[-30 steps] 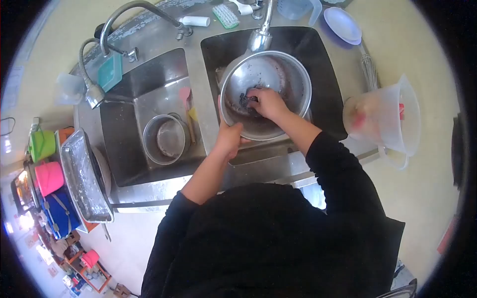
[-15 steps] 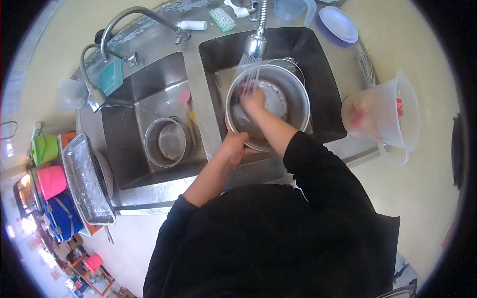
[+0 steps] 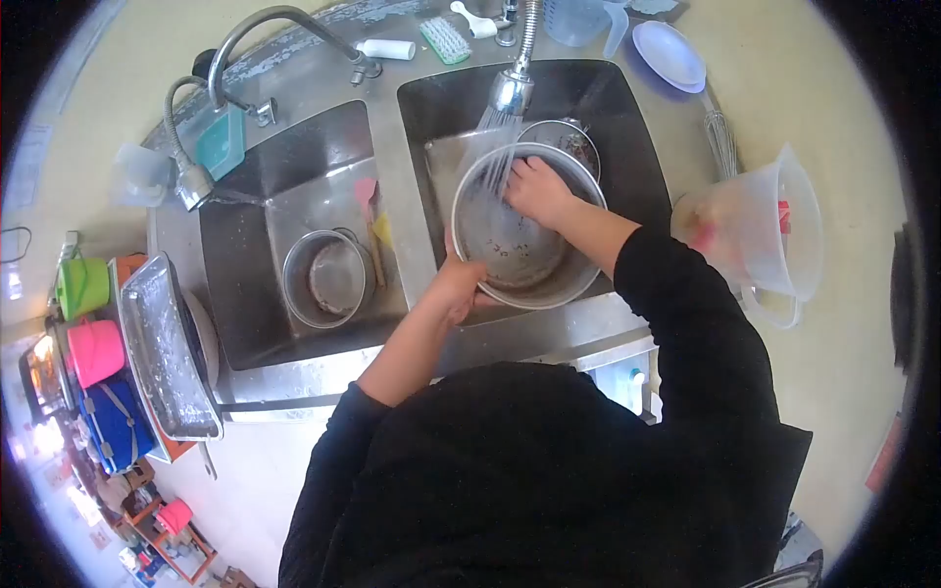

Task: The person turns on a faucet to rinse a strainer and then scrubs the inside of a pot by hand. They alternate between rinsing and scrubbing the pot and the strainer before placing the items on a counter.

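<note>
A large round metal pot [image 3: 549,284] is tilted in the right sink basin, with brown bits on its wet bottom. My left hand [image 3: 461,287] grips its lower left rim, thumb on the inside. Inside the pot, near the upper wall, is my right hand [image 3: 537,194], its fingers curled; whatever lies under them is hidden. Water streams from the spray head [image 3: 512,93] into the pot beside my right fingers. A smaller strainer-like metal vessel [image 3: 569,142] with dark bits sits partly behind the pot.
In the left basin stand a smaller metal pot [image 3: 328,279] and a pink spatula [image 3: 366,196]. A cloudy plastic pitcher [image 3: 755,230] and a whisk [image 3: 720,137] lie on the right ledge. Behind are a scrub brush [image 3: 446,41] and purple-white bowls [image 3: 669,57]. A metal tray [image 3: 172,353] leans at left.
My right hand has moved up and right inside the pot. The pot has shifted slightly down and tilted, showing brown bits. A reddish thing seen at my right fingers earlier is now out of sight.
</note>
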Demonstrator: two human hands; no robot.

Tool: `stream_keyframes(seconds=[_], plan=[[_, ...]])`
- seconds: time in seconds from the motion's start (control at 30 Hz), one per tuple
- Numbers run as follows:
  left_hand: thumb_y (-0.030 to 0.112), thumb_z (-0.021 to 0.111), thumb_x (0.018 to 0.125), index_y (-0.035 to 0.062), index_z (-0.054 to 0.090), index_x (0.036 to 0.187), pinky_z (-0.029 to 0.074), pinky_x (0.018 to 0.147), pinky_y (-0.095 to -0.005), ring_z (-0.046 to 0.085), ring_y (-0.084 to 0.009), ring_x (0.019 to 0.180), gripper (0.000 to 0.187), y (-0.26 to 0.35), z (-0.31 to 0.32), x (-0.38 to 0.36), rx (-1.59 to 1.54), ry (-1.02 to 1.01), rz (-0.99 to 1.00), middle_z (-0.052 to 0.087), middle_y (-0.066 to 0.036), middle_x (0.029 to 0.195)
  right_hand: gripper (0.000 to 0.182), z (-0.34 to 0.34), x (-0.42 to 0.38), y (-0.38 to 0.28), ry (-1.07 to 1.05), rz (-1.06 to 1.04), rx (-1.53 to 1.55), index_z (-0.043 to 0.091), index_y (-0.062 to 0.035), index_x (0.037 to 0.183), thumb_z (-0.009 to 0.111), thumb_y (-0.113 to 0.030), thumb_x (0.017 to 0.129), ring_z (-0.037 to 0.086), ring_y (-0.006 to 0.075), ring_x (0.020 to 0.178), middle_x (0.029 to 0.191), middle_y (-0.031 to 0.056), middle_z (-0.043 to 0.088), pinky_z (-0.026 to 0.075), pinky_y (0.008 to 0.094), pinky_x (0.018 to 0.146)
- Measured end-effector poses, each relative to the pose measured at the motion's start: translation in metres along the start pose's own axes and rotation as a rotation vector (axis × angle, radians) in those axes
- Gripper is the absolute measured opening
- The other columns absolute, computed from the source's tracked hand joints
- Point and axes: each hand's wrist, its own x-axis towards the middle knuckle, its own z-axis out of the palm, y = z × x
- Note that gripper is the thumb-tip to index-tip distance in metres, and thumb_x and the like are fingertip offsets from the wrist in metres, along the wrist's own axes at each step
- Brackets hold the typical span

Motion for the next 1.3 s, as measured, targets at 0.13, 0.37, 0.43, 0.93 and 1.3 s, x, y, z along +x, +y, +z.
stream_keyframes(seconds=[0.13, 0.37, 0.43, 0.93, 1.3], plan=[[-0.003, 0.048, 0.079, 0.0073, 0.013, 0.143, 0.062, 0.063, -0.0397, 0.063, -0.0355, 0.091, 0.073, 0.01, 0.003, -0.006, 0.07, 0.071, 0.051, 0.046, -0.025, 0.122, 0.017, 0.012, -0.01, -0.011, -0.355, 0.176, 0.047, 0.072, -0.0124, 0.084, 0.059, -0.019, 0.076, 0.057, 0.0217, 0.094, 0.089, 0.0051, 0.066, 0.043, 0.0361, 0.084], [-0.01, 0.038, 0.077, 0.0386, -0.004, 0.146, 0.06, 0.067, -0.0469, 0.053, -0.0386, 0.112, 0.094, 0.007, 0.01, -0.004, 0.131, 0.055, 0.11, 0.029, -0.022, 0.142, 0.026, -0.01, -0.018, -0.07, -0.766, 0.55, 0.856, 0.068, -0.0005, 0.098, 0.059, -0.018, 0.081, 0.062, 0.0312, 0.101, 0.103, 0.0182, 0.066, 0.047, 0.0391, 0.088], [-0.01, 0.038, 0.077, 0.0389, -0.003, 0.146, 0.06, 0.067, -0.0472, 0.053, -0.0395, 0.111, 0.094, -0.001, 0.009, 0.001, 0.082, 0.056, 0.088, 0.027, -0.022, 0.142, 0.032, 0.05, -0.01, -0.113, -0.471, 0.595, 1.14, 0.066, -0.0015, 0.103, 0.067, -0.016, 0.075, 0.063, 0.0319, 0.097, 0.105, 0.0201, 0.065, 0.048, 0.0364, 0.085], [-0.008, 0.039, 0.078, 0.0353, -0.008, 0.146, 0.06, 0.06, -0.0451, 0.051, -0.0405, 0.115, 0.094, 0.005, 0.004, -0.001, 0.087, 0.095, 0.106, 0.024, -0.019, 0.144, 0.017, 0.006, -0.014, 0.0, -0.122, 0.187, 0.146, 0.07, -0.0062, 0.089, 0.057, -0.011, 0.079, 0.055, 0.0284, 0.107, 0.103, 0.0057, 0.062, 0.052, 0.0424, 0.078], [-0.009, 0.04, 0.079, 0.0357, 0.001, 0.148, 0.058, 0.074, -0.0389, 0.046, -0.0414, 0.118, 0.091, -0.004, 0.008, 0.022, 0.358, 0.247, 0.25, 0.019, -0.024, 0.146, 0.029, -0.003, -0.012, -0.097, -0.369, 0.777, 1.639, 0.067, -0.0024, 0.104, 0.058, -0.012, 0.078, 0.062, 0.035, 0.099, 0.104, 0.021, 0.065, 0.047, 0.0416, 0.088]])
